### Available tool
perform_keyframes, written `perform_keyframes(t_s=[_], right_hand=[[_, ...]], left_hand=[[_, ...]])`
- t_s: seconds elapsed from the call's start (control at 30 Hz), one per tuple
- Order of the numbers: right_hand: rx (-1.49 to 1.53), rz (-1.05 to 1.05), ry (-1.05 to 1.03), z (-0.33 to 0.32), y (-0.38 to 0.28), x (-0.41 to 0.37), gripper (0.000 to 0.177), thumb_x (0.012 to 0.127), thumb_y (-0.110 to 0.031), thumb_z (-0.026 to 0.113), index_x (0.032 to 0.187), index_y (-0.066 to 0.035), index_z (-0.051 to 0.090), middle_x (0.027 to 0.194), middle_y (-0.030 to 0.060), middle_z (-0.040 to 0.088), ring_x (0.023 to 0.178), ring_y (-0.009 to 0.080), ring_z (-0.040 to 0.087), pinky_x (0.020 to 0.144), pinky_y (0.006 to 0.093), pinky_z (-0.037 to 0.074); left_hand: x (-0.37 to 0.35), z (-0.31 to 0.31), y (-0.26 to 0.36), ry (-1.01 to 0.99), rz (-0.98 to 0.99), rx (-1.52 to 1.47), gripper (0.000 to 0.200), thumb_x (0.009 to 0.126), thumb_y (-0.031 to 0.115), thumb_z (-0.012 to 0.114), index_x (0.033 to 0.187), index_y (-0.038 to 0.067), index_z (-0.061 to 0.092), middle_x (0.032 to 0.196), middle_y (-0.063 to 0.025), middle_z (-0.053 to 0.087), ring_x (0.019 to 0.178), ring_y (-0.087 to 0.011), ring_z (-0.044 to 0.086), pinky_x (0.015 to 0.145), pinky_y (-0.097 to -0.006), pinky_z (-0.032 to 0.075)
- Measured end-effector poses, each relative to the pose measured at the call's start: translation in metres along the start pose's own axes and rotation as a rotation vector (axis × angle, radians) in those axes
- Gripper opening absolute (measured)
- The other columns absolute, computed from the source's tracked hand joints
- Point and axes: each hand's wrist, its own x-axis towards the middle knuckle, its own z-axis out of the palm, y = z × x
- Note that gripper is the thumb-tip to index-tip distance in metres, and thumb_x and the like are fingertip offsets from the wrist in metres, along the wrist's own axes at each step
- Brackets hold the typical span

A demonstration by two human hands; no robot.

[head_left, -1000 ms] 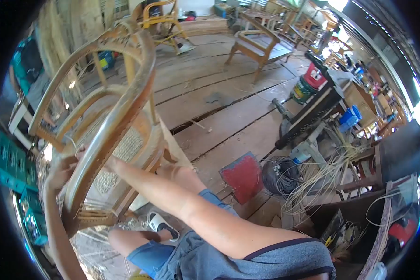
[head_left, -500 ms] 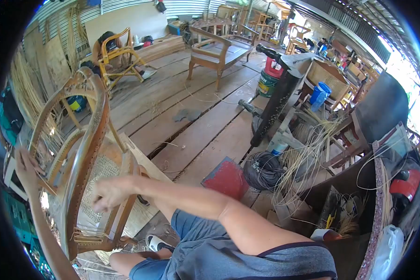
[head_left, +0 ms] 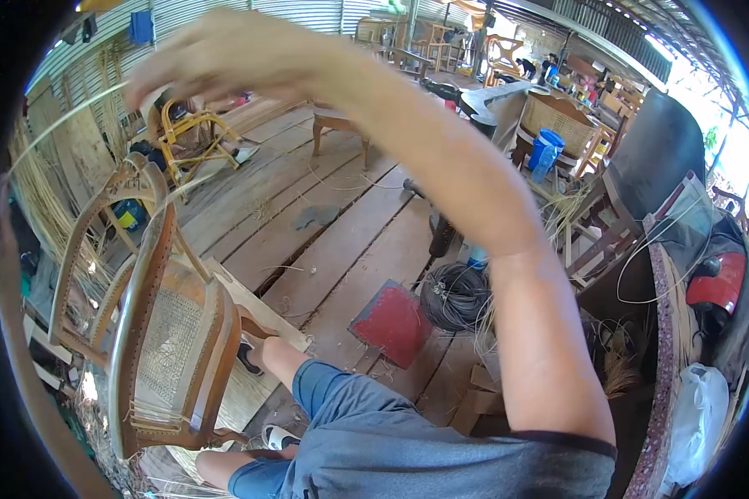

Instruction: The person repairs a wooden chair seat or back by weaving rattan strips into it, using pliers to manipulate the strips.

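Observation:
My right hand (head_left: pixel 204 58), smeared by motion, is raised high in front of me. Its fingers are closed on a pale cane strand (head_left: pixel 62 121), which curves down to the left edge of the view. My left hand lies in the dark rim at far left; its fingers cannot be made out, though my left forearm (head_left: pixel 25 349) shows. Below both hands stands a wooden chair (head_left: pixel 138 308) with small holes along its frame. Its seat carries a woven cane panel (head_left: pixel 168 337), and several loose strands (head_left: pixel 158 416) cross the lower end.
A red square board (head_left: pixel 394 324) and a coil of dark cord (head_left: pixel 456 297) lie on the plank floor (head_left: pixel 341 258). Further back a person sits by a yellow-framed chair (head_left: pixel 175 137). On my right are a blue bucket (head_left: pixel 546 150) and a plastic bag (head_left: pixel 697 424).
My right hand has swung up and away from the chair seat, drawing the cane strand with it. My left hand has moved up and outward to the view's edge. The view has shifted slightly.

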Motion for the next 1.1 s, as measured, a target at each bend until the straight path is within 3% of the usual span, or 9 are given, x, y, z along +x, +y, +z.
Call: perform_keyframes(t_s=[0.07,0.17,0.23,0.47,0.67,0.73,0.87,0.97,1.1], right_hand=[[0.286,0.374,0.109,-0.032,-0.004,-0.049,0.034,0.094,-0.032,0.056,0.105,-0.002,0.068,0.055,-0.0084,0.029,0.045,0.0029,0.024,0.042,0.0237,0.021],[-0.275,0.646,0.083,-0.083,-0.001,-0.121,0.03,0.094,-0.032,0.058,0.095,-0.006,0.072,0.062,-0.0036,0.046,0.05,0.0033,0.034,0.045,0.023,0.026],[-0.39,0.693,0.054,-0.119,0.024,-0.17,0.031,0.094,-0.034,0.057,0.093,-0.006,0.071,0.068,-0.0018,0.054,0.057,0.008,0.044,0.052,0.026,0.036],[-0.877,0.872,0.343,-0.188,0.091,-0.266,0.027,0.094,-0.03,0.056,0.098,-0.008,0.072,0.071,0.006,0.062,0.066,0.0166,0.057,0.064,0.0328,0.046],[-0.764,0.619,0.236,-0.044,0.083,-0.094,0.033,0.096,-0.034,0.05,0.113,-0.01,0.066,0.103,0.013,0.069,0.092,0.0234,0.067,0.078,0.0355,0.052],[-0.771,0.447,0.144,0.043,0.055,-0.018,0.02,0.085,-0.017,0.051,0.095,-0.008,0.066,0.087,0.0136,0.068,0.085,0.0299,0.067,0.072,0.042,0.053],[-0.683,-0.03,0.06,0.196,0.007,0.102,0.011,0.074,-0.016,0.061,0.081,-0.014,0.069,0.084,0.014,0.07,0.078,0.0306,0.07,0.064,0.0448,0.054],[-0.508,-0.264,0.007,0.265,-0.018,0.144,0.017,0.074,-0.024,0.065,0.085,-0.014,0.073,0.085,0.013,0.071,0.077,0.0292,0.07,0.064,0.0424,0.055],[-0.422,-0.029,0.061,0.293,0.019,0.157,0.017,0.079,-0.022,0.063,0.089,-0.011,0.073,0.083,0.0132,0.071,0.075,0.0284,0.069,0.065,0.042,0.054]], left_hand=[[-0.007,-0.013,-0.021,0.003,0.023,0.036,0.031,0.093,0.019,0.057,0.117,0.001,0.058,0.113,-0.0148,0.062,0.094,-0.032,0.062,0.084,-0.0388,0.051],[-0.029,-0.039,-0.063,0.145,-0.052,-0.023,0.019,0.094,0.009,0.052,0.107,-0.001,0.061,0.104,-0.0169,0.064,0.092,-0.0336,0.062,0.08,-0.04,0.05],[-0.059,-0.051,-0.123,0.126,0.265,0.612,0.021,0.095,0.015,0.052,0.097,-0.002,0.064,0.098,-0.0188,0.065,0.094,-0.0345,0.061,0.079,-0.0434,0.05],[-0.21,-0.12,-0.245,-0.354,-0.4,0.489,0.03,0.094,0.023,0.052,0.109,-0.002,0.061,0.111,-0.0196,0.061,0.099,-0.0357,0.06,0.086,-0.0454,0.049],[-0.286,-0.153,-0.246,-0.275,-0.588,0.535,0.041,0.095,0.029,0.051,0.119,-0.004,0.057,0.12,-0.0217,0.058,0.106,-0.0355,0.058,0.091,-0.0449,0.047],[-0.287,-0.142,-0.216,-0.159,-0.591,0.469,0.045,0.096,0.031,0.051,0.122,-0.005,0.056,0.123,-0.0224,0.057,0.109,-0.0354,0.058,0.093,-0.0447,0.046],[-0.162,-0.084,-0.009,-0.063,-0.568,-0.382,0.057,0.097,0.038,0.049,0.133,-0.007,0.047,0.133,-0.0242,0.051,0.122,-0.0406,0.048,0.107,-0.0445,0.036],[-0.159,-0.043,0.043,-0.289,-0.735,-0.557,0.039,0.101,0.028,0.043,0.124,-0.001,0.057,0.113,-0.0128,0.061,0.103,-0.0228,0.056,0.092,-0.0328,0.043],[-0.196,-0.057,0.012,-0.371,-0.685,-0.438,0.029,0.099,0.027,0.052,0.106,0.002,0.066,0.088,-0.0031,0.067,0.076,-0.0079,0.056,0.07,-0.0263,0.045]])
